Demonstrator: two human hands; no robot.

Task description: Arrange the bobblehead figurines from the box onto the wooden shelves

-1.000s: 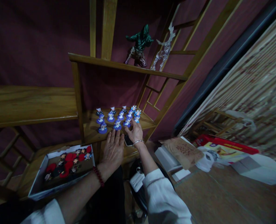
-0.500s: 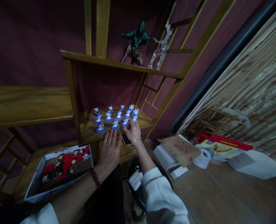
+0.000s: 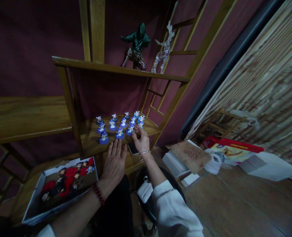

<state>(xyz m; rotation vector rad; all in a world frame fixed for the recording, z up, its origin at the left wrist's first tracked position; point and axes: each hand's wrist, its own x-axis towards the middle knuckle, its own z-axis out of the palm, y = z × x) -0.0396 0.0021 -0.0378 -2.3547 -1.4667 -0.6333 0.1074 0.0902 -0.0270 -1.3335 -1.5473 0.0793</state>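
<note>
Several small figurines with purple bases (image 3: pixel 119 133) stand in rows on the wooden shelf (image 3: pixel 89 144), with darker cat-like figurines (image 3: pixel 114 117) at the back. My left hand (image 3: pixel 115 161) lies flat at the shelf's front edge, fingers stretched out, just before the front-row figurines. My right hand (image 3: pixel 141 141) is at the right end of the front row. Its thumb and fingers are curved and apart, close beside a purple-based figurine (image 3: pixel 130 129), with nothing visible between them. Behind those fingers, a light-blue figurine (image 3: pixel 140 125) is partly hidden.
A flat dark object (image 3: pixel 133 148) lies under my right hand. At lower left sits an open box (image 3: pixel 34 200) of red and dark figurines. A green hooded statue (image 3: pixel 137 46) and clear deer (image 3: pixel 163 52) stand above. A stool (image 3: pixel 158 210) and cartons (image 3: pixel 176 164) are low right.
My right hand has drawn slightly right, away from the front-row figurine it was touching. My left hand stays flat at the shelf edge. The camera view has shifted a little.
</note>
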